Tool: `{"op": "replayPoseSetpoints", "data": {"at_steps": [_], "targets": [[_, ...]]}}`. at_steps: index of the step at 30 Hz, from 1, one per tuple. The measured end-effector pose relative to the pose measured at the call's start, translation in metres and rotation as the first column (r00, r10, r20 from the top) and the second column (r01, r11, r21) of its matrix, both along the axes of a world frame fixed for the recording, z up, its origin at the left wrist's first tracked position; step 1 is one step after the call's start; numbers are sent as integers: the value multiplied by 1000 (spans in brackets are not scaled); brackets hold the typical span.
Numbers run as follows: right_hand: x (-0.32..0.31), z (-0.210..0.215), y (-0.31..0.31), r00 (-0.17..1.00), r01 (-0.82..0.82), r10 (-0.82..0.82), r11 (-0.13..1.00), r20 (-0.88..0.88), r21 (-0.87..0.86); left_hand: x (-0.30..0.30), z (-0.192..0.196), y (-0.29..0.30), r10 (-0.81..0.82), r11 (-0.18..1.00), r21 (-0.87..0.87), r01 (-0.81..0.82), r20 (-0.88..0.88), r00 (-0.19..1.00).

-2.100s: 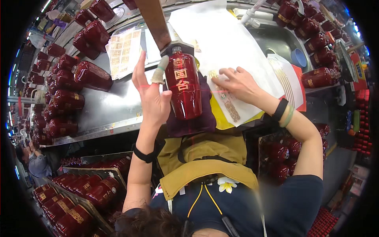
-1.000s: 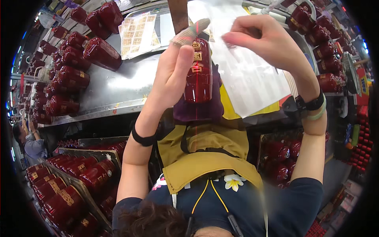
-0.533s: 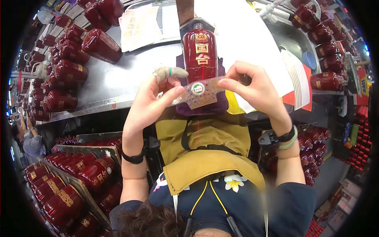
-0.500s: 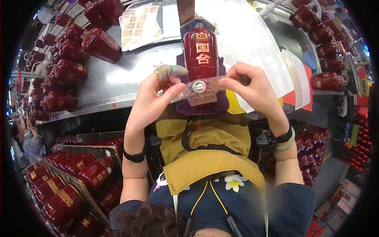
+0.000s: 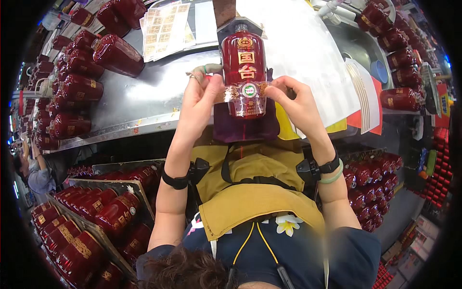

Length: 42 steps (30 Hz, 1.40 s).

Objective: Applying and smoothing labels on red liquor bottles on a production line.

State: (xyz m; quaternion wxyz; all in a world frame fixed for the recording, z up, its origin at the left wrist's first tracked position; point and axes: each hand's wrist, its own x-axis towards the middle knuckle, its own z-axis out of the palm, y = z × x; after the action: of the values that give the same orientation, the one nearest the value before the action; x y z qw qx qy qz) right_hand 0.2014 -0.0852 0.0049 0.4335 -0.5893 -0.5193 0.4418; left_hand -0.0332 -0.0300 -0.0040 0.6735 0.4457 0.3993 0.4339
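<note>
A dark red bottle (image 5: 244, 58) with gold markings lies on its back on a purple cloth (image 5: 245, 129), its neck pointing away from me. Across its lower part stretches a clear decal strip (image 5: 249, 90) with gold patterns and a round green-and-white emblem. My left hand (image 5: 204, 91), with a finger cot on one finger, pinches the strip's left end beside the bottle. At the other end, my right hand (image 5: 292, 98) is closed on the strip between thumb and forefinger. The strip's middle lies over the glass; whether it is stuck there I cannot tell.
Sheets of gold labels (image 5: 166, 31) lie on the metal table (image 5: 139, 96) at the back left, near another red bottle (image 5: 118, 55). White sheets (image 5: 298, 58) cover the right side, beside a sink (image 5: 353, 38). Racks of bottles (image 5: 91, 207) stand below on both sides.
Both hands have brought the strip from above the bottle's lower end onto its front, a little farther from me. The emblem now sits over the glass.
</note>
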Motion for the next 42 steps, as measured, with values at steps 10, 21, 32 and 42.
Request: {"op": "replayPoseSetpoints", "data": {"at_steps": [10,21,32,42], "targets": [[0,-10,2,997,-14,12,1000,-78,-25,-7,-9,-3,-59,998,-9,60,65,996],[1,-9,-1,993,-8,8,1000,-117,0,-1,14,-12,-77,996,39,75,39,996],[106,24,58,970,-37,5,991,244,125,-3,15,-6,-21,999,26,19,61,998],[349,-54,169,428,485,-151,870,891,-86,-3,4,-9,22,999,-35,-25,-87,996]]}}
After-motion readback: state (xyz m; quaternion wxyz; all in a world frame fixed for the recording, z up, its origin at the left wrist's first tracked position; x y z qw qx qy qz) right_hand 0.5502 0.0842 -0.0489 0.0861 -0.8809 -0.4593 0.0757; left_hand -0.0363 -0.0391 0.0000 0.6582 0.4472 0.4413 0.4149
